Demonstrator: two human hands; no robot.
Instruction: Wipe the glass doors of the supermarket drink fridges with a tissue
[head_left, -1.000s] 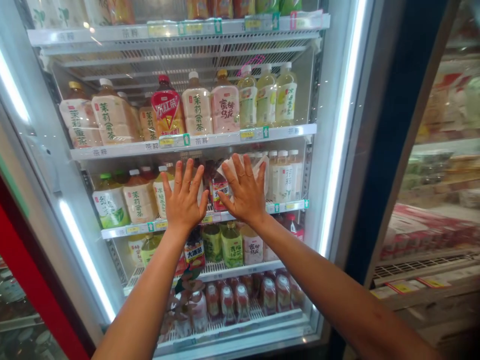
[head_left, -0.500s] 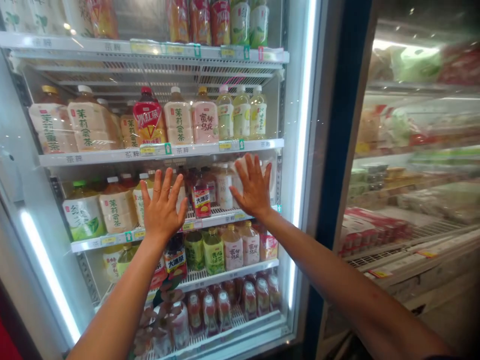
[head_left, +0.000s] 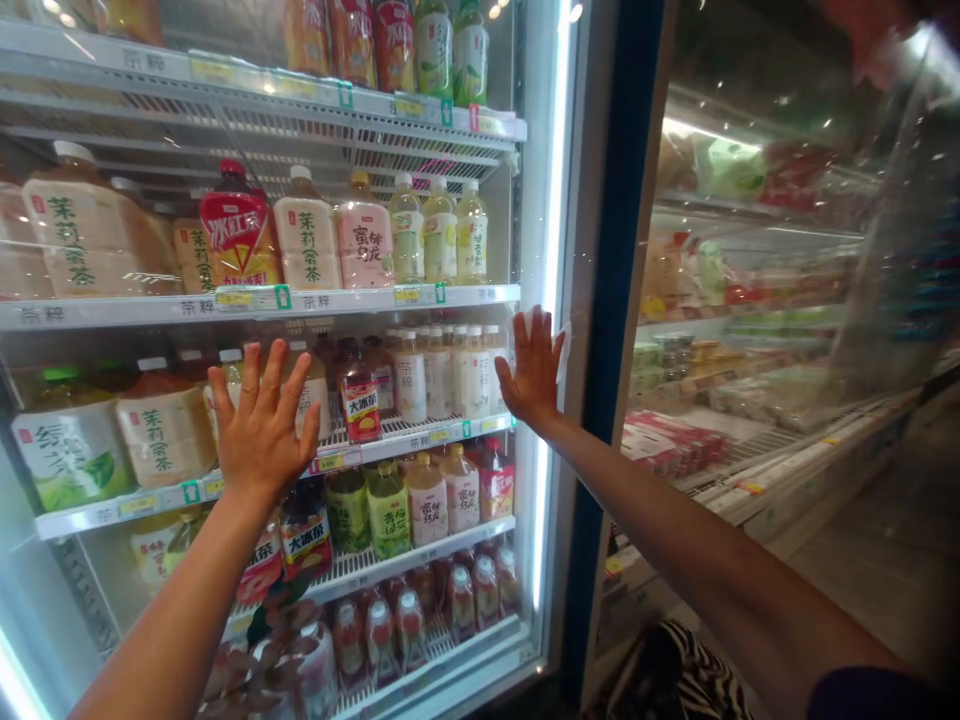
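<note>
My left hand (head_left: 266, 425) is raised with its fingers spread, palm toward the glass door of a lit drinks cooler. Behind it are the tea bottles of the middle shelf; whether the palm touches the glass cannot be seen. Farther right, my right hand (head_left: 531, 370) lies flat with fingers apart at the door's right side, near the light strip (head_left: 553, 200). A pale, thin edge like a tissue or wipe (head_left: 565, 338) shows beside its fingertips, mostly hidden under the hand. Neither hand's fingers are wrapped around anything.
Shelves inside hold large jasmine tea bottles (head_left: 75, 225), a red iced tea bottle (head_left: 238, 230) and small white-labelled bottles (head_left: 411, 375). A dark blue frame (head_left: 619, 250) separates an open chilled display (head_left: 720, 420) on the right. Zebra-striped fabric (head_left: 694, 665) shows at the bottom.
My right hand has slid right across the glass, from before the white-labelled bottles to the door's edge. The view has swung right; my left hand stays raised and spread.
</note>
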